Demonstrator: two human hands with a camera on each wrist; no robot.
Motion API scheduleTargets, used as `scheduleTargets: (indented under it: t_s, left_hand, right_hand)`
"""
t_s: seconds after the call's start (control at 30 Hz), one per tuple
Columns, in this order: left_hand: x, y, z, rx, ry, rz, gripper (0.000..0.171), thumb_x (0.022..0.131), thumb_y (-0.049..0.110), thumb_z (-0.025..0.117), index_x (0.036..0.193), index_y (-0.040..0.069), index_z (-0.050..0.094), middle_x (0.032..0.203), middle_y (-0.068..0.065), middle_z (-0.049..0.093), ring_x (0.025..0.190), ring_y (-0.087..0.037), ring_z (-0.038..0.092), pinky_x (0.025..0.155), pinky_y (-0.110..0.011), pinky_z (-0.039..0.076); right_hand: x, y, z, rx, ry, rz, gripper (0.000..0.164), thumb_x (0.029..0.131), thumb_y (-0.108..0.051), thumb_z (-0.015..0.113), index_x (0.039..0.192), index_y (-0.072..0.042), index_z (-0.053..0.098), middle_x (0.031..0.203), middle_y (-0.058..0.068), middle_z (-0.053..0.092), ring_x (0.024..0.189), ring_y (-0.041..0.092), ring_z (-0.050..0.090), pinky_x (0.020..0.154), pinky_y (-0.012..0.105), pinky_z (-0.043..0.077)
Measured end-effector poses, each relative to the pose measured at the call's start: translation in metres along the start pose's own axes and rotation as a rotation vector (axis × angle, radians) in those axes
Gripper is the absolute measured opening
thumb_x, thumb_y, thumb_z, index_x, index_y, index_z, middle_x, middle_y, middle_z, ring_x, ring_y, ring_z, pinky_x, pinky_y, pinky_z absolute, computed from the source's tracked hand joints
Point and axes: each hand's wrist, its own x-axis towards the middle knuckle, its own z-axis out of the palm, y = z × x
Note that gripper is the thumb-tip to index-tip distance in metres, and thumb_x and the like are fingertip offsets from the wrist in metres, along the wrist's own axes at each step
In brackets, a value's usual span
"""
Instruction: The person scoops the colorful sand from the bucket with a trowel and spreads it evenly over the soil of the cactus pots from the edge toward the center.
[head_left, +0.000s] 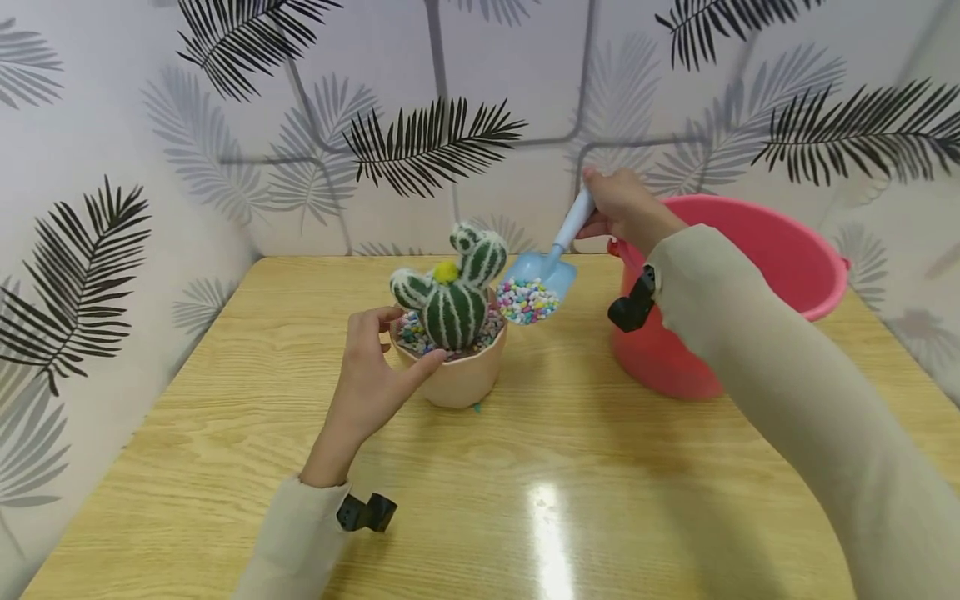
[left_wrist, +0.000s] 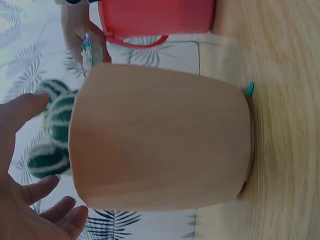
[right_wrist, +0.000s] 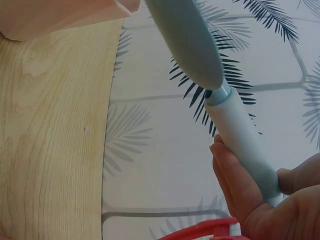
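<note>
In the head view, a knitted green-and-white cactus [head_left: 453, 312] with a yellow tuft stands in a peach plant pot [head_left: 468, 379] holding small coloured stones. My left hand [head_left: 371, 367] spreads at the pot's near left rim, thumb toward the front. The left wrist view has its thumb and fingers [left_wrist: 37, 192] above the rim; whether a fingertip touches is unclear. My right hand [head_left: 621, 207] grips the handle of a light-blue toy shovel [head_left: 551, 271], whose blade tilts down beside the pot's right rim. Multicoloured pebbles [head_left: 527, 300] lie on the blade.
A red bucket [head_left: 660, 358] stands on the wooden table [head_left: 300, 400] at the right, behind my right forearm. A small teal bit [head_left: 477, 407] lies at the pot's foot. Leaf-patterned wall covering [head_left: 517, 192] rises behind the table.
</note>
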Motion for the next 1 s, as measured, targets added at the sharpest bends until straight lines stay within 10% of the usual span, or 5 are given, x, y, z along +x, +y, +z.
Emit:
scheduleTargets:
  t_s: [0.33,0.53,0.67,0.9,1.0]
  left_hand:
    - [0.020,-0.023,-0.009,-0.102,-0.230,-0.154,0.090,0.073,0.044,0.070,0.141,0.012,0.021,0.141,-0.012,0.019,0.125,-0.027,0.030,0.098,-0.042,0.034]
    - [0.028,-0.033,-0.013,-0.119,-0.345,-0.098,0.073,0.070,0.037,0.075,0.124,0.008,0.036,0.127,-0.014,0.032,0.119,-0.025,0.032,0.101,-0.045,0.030]
    - [0.029,-0.034,-0.011,-0.061,-0.341,-0.047,0.060,0.068,0.037,0.077,0.091,0.002,0.033,0.096,-0.013,0.034,0.097,-0.025,0.034,0.094,-0.045,0.035]
    - [0.022,-0.022,-0.008,0.065,-0.291,-0.093,0.081,0.065,0.051,0.073,0.129,0.015,0.039,0.114,-0.010,0.041,0.097,-0.024,0.040,0.079,-0.042,0.038]
    - [0.022,-0.021,-0.009,0.063,-0.289,-0.097,0.076,0.064,0.053,0.073,0.119,0.010,0.043,0.109,-0.011,0.041,0.096,-0.026,0.040,0.078,-0.042,0.038]
  right_hand:
    - [0.001,0.001,0.007,0.014,-0.042,-0.001,0.043,0.096,-0.034,0.030,0.120,0.001,0.026,0.074,0.012,0.050,0.051,0.015,0.060,0.059,0.033,0.054]
    - [0.005,0.000,0.013,-0.006,-0.064,0.004,0.047,0.096,-0.034,0.029,0.125,0.002,0.024,0.082,0.015,0.048,0.053,0.016,0.060,0.061,0.033,0.054]
    - [0.006,0.001,0.012,-0.006,-0.058,0.007,0.047,0.096,-0.034,0.030,0.125,0.003,0.026,0.079,0.014,0.051,0.052,0.016,0.061,0.061,0.032,0.054]
    - [0.006,-0.001,0.011,-0.022,-0.038,0.018,0.049,0.096,-0.035,0.029,0.126,0.003,0.027,0.081,0.014,0.050,0.051,0.015,0.060,0.063,0.033,0.054]
    - [0.008,-0.002,0.011,-0.019,-0.036,0.020,0.048,0.096,-0.035,0.029,0.126,0.004,0.026,0.079,0.013,0.050,0.050,0.015,0.060,0.062,0.032,0.054]
